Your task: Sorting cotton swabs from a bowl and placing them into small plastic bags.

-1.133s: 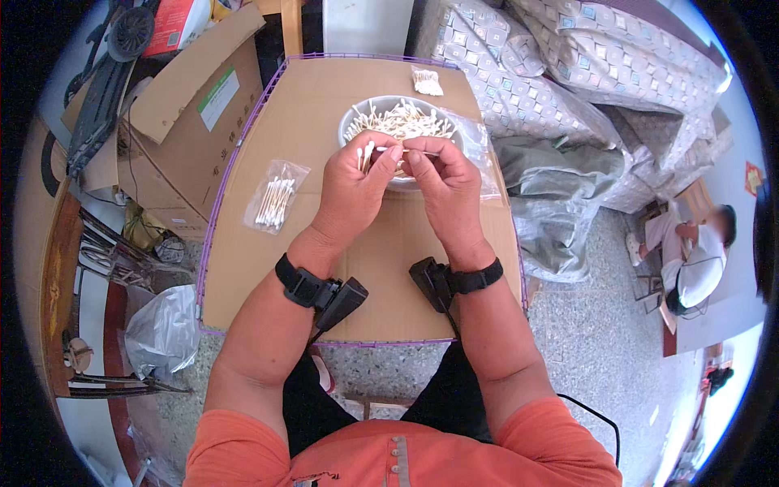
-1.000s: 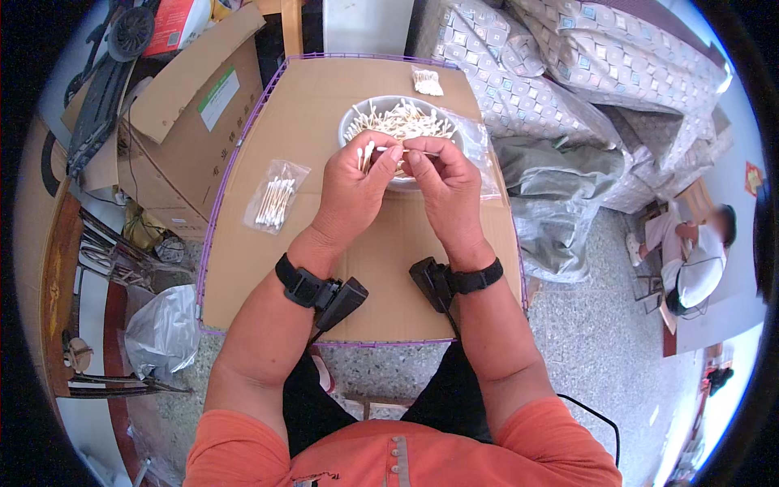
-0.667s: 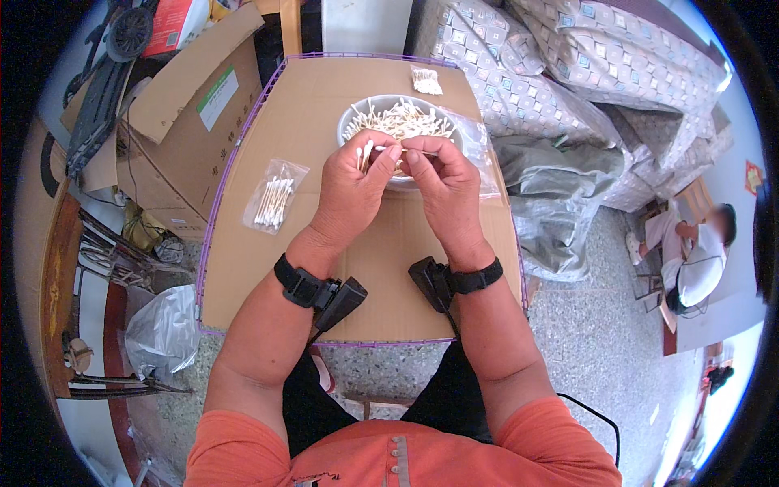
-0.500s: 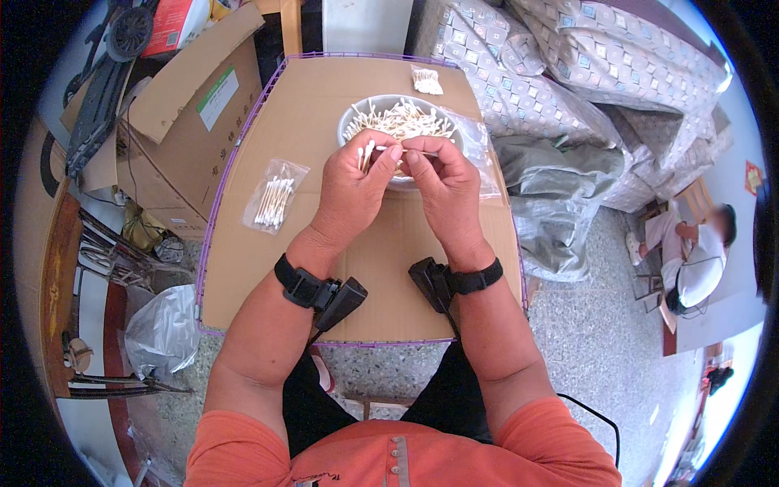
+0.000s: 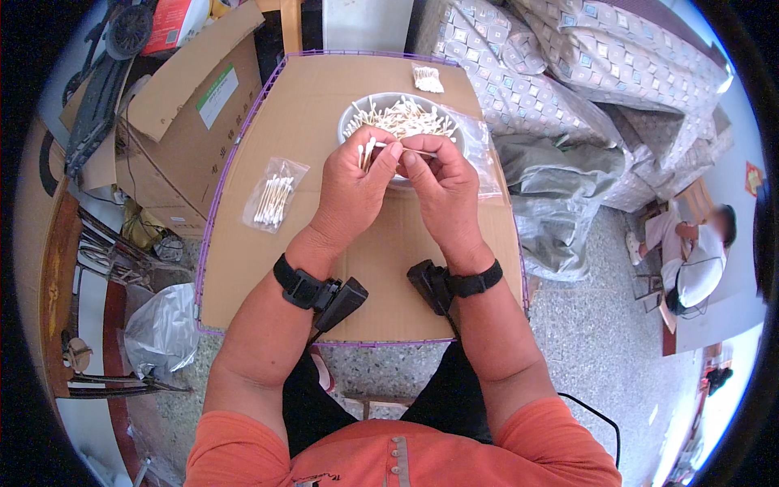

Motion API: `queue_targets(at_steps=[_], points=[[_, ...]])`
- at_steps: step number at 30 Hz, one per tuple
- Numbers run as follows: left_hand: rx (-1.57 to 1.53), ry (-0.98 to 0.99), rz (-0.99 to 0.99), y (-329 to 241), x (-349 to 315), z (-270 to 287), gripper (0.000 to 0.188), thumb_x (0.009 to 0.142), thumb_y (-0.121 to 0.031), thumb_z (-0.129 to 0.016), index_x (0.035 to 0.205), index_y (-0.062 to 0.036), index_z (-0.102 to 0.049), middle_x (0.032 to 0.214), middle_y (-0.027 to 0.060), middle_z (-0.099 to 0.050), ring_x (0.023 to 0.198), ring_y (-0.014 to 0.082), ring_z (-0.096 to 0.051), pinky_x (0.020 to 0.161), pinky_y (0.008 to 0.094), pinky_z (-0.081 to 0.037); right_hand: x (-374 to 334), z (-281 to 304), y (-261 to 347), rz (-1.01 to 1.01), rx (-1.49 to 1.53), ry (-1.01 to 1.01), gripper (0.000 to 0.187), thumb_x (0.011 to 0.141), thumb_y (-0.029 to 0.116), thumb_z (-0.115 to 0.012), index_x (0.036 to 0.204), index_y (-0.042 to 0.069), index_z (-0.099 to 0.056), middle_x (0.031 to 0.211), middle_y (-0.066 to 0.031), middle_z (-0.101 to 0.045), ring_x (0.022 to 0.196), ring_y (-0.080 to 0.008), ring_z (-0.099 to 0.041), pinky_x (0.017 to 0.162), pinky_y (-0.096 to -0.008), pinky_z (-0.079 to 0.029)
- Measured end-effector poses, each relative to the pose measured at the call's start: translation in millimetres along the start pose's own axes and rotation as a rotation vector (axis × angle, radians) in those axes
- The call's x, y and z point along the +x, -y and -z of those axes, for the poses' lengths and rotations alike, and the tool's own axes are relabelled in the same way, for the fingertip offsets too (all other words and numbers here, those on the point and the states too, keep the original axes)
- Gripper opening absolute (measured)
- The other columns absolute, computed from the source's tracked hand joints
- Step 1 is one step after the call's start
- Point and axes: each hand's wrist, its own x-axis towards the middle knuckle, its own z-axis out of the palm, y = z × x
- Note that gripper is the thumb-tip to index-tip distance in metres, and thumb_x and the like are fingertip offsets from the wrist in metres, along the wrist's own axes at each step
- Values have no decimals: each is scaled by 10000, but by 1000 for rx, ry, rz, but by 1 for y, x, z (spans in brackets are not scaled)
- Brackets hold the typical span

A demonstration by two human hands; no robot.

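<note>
Left hand (image 5: 354, 183): we see it curled round a small bunch of swabs (image 5: 367, 154), their white tips poking up between the fingers, while thumb and forefinger pinch together.
Right hand (image 5: 445, 180): we see thumb and forefinger pinched on a single swab (image 5: 380, 145), right up against the left fingertips; both hands probably share that one, though the fingers cover much of it.
Bowl (image 5: 344, 114): we find it pale and round, just beyond the hands, which overlap its near rim.
Loose swabs (image 5: 399, 118): we see them heaped in the bowl, lying every which way.
Filled bag (image 5: 274, 199): we have it to the left of the hands, clear, with swabs lined up inside.
Small packet (image 5: 427, 79): we spot it beyond the bowl, near the far right corner.
Clear plastic (image 5: 488, 174): we see it lying flat at the bowl's right side.
Tabletop (image 5: 324, 89): we work over brown cardboard with a purple edge.
Wrists: we wear a black strap with a dark device on each.
</note>
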Motion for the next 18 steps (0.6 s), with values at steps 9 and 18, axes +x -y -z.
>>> queue_targets(at_steps=[9, 18], points=[[9, 10, 0, 3, 0, 0, 113, 965, -128, -573, 949, -17, -586, 771, 26, -640, 724, 64, -585, 652, 246, -489, 0, 0, -2, 2, -34, -17, 85, 938, 44, -617, 1018, 16, -617, 892, -5, -657, 808, -53, -603, 711, -212, -500], [-1, -1, -93, 6, 1, -4, 100, 965, -150, -602, 973, -50, -614, 810, -61, -570, 677, 5, -459, 586, 185, -394, 2, 4, 2, 72, -38, -120, 102, 929, 55, -636, 1024, 18, -625, 891, -11, -659, 821, -60, -598, 723, -221, -501]])
